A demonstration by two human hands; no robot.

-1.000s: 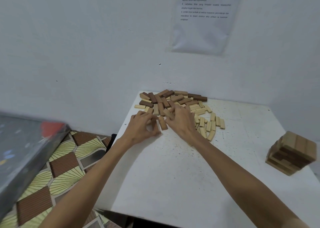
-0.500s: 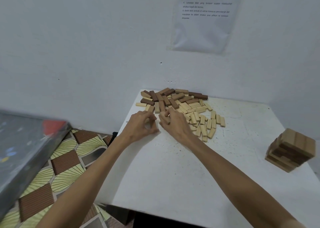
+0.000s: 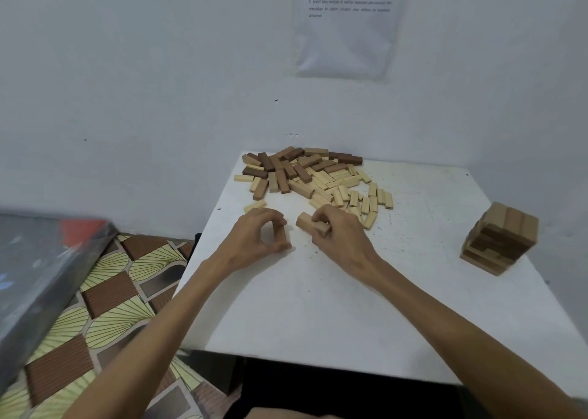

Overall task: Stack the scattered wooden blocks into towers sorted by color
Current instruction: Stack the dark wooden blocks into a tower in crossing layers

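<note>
A pile of scattered wooden blocks (image 3: pixel 313 177) lies at the far side of the white table (image 3: pixel 334 291): dark brown and mid-brown ones at the back left, pale ones towards the right. My left hand (image 3: pixel 257 237) pinches a mid-brown block (image 3: pixel 280 234) between thumb and fingers, just above the tabletop. My right hand (image 3: pixel 340 235) grips a tan block (image 3: pixel 311 224) whose end sticks out to the left. Both hands are in front of the pile, close together. A short tower of mid-brown blocks (image 3: pixel 499 243) stands at the table's right edge.
One pale block (image 3: pixel 254 205) lies alone near the table's left edge. A grey board with a red patch (image 3: pixel 41 278) leans at the left over a patterned floor mat (image 3: pixel 105 307). A white wall with a printed sheet (image 3: pixel 346 24) stands right behind the table.
Both hands have drawn back from the pile towards me, each lifting a block off the table. The view has tilted slightly downward.
</note>
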